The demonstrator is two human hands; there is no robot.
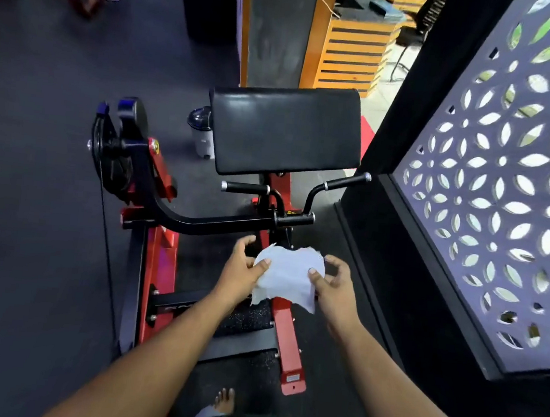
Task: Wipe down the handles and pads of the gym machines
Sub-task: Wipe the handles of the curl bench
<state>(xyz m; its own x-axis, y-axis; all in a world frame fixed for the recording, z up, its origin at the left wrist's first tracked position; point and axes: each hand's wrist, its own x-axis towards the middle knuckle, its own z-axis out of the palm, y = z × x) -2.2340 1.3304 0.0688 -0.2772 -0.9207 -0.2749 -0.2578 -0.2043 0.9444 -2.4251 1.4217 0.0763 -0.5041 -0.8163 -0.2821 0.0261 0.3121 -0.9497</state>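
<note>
A white cloth [288, 276] is spread between both hands over the red frame of a curl machine. My left hand [242, 267] pinches its left edge with thumb on top. My right hand [332, 282] pinches its right edge. Beyond the hands stands the machine's black arm pad [285, 129], tilted toward me. Below the pad are two black handles: the left handle [245, 187] and the angled right handle [340, 184]. A black curved lever arm [204, 223] runs left to the pivot and pulley. Both hands are short of the handles and touch neither.
A lidded shaker bottle [203, 133] stands on the dark floor left of the pad. A perforated patterned screen [507, 185] in a black frame rises close on the right. A wooden counter [354, 50] is behind. My bare foot [224, 401] stands by the red base rail [289, 345].
</note>
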